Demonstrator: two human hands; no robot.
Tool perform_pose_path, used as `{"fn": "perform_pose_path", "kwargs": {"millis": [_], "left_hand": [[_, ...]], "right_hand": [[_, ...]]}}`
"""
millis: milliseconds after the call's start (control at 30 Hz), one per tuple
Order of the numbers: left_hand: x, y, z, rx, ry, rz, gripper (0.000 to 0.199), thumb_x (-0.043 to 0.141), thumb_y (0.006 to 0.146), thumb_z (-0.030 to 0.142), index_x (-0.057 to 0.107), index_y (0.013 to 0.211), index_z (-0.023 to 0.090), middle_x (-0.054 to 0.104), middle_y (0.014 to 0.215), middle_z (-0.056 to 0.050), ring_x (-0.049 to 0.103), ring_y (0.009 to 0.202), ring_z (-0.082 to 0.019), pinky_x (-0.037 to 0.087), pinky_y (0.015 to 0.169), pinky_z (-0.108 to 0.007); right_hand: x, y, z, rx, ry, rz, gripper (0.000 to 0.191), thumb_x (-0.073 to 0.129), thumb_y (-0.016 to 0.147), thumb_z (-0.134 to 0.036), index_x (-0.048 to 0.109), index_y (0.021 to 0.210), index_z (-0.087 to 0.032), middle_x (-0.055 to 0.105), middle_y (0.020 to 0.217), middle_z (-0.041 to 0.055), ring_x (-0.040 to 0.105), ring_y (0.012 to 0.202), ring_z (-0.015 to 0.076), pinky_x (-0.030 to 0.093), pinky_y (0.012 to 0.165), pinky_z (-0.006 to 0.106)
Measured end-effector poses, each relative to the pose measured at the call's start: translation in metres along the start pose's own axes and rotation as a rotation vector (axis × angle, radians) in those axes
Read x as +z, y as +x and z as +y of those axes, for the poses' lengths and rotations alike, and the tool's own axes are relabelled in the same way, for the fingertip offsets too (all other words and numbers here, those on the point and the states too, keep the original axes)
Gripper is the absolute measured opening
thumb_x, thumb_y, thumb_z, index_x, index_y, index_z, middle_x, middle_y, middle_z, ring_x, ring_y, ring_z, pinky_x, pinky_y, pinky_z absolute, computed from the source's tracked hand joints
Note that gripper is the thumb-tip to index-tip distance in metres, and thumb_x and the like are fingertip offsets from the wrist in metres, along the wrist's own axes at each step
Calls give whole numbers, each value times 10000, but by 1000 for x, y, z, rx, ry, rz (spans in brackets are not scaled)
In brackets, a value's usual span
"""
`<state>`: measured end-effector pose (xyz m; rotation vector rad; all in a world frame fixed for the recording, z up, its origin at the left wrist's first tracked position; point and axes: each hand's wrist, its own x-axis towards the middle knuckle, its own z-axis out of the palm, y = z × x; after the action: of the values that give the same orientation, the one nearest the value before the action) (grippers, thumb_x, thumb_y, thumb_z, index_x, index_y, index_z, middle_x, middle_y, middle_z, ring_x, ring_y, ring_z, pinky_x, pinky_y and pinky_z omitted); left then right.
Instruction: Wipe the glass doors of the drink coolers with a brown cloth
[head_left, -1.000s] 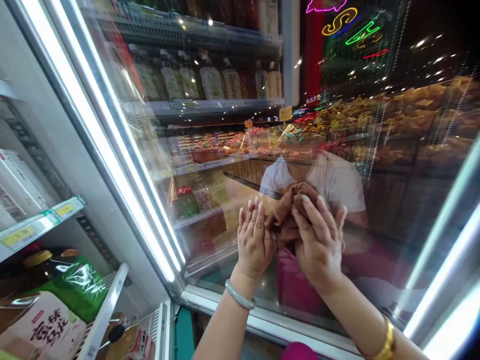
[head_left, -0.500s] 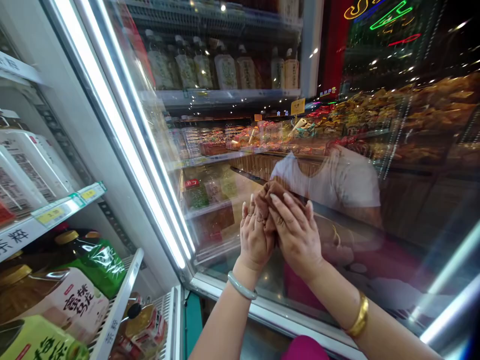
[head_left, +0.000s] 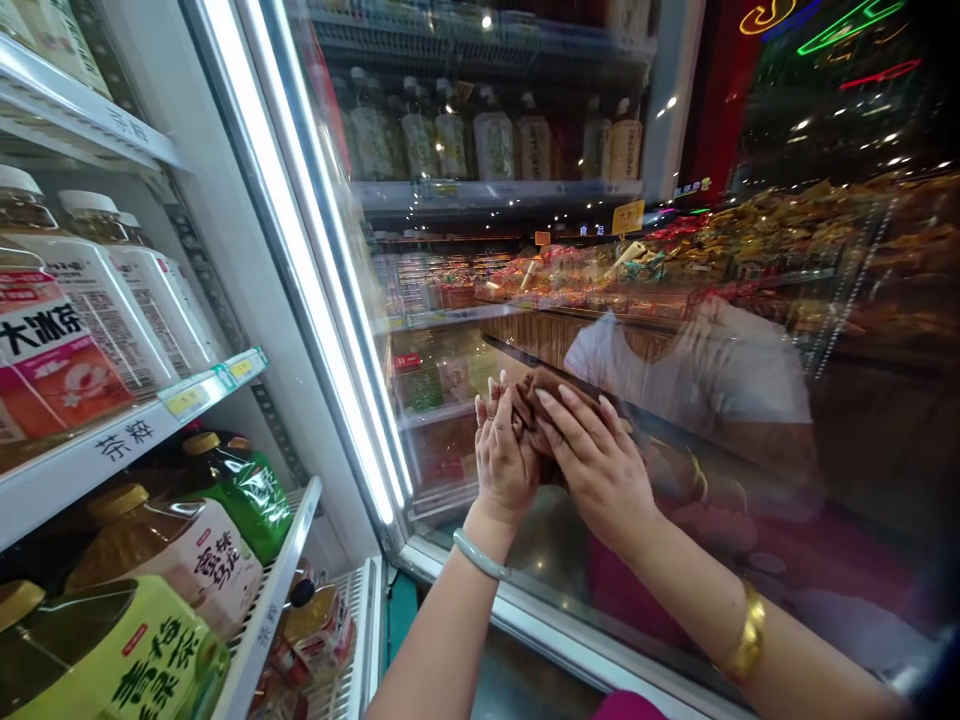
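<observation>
A brown cloth (head_left: 551, 385) is bunched against the glass door (head_left: 480, 330). My left hand (head_left: 504, 455) grips the cloth's left side, its fingers partly bent and pointing up. Over its right side lies my right hand (head_left: 604, 470), long fingers slanting up and left, holding the cloth to the pane. The two hands are close together. A pale green bangle (head_left: 480, 555) circles my left wrist, and a gold bracelet (head_left: 746, 630) sits on my right forearm. Part of the cloth is hidden under the fingers.
Left of the door, cooler shelves (head_left: 112, 430) hold bottled drinks, among them a green-labelled bottle (head_left: 150, 650). Bright light strips (head_left: 322, 270) run along the door's side. A metal door frame (head_left: 525, 615) crosses below. The glass reflects bottles, packaged goods and a white top.
My view has turned left, bringing more of the shelves in. Against the glass, both hands and the cloth have shifted left, nearer the light strips. Both hands remain on the cloth.
</observation>
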<state>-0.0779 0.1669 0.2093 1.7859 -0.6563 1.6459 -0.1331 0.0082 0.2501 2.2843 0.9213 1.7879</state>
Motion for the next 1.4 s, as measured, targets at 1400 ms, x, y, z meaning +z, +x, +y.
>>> {"fn": "perform_pose_path", "kwargs": {"millis": [1400], "left_hand": [[-64,-20,-133,8,195,-216,709,387,1039,280,170,1706,181,414,1707,-126,291,1628,-243,266,1345,-501]], "right_hand": [[82,60,-49,-341,172,-129,522,466,1043,-152,478,1561,-86,473,1656,92,408,1564,266,417,1292,499]]}}
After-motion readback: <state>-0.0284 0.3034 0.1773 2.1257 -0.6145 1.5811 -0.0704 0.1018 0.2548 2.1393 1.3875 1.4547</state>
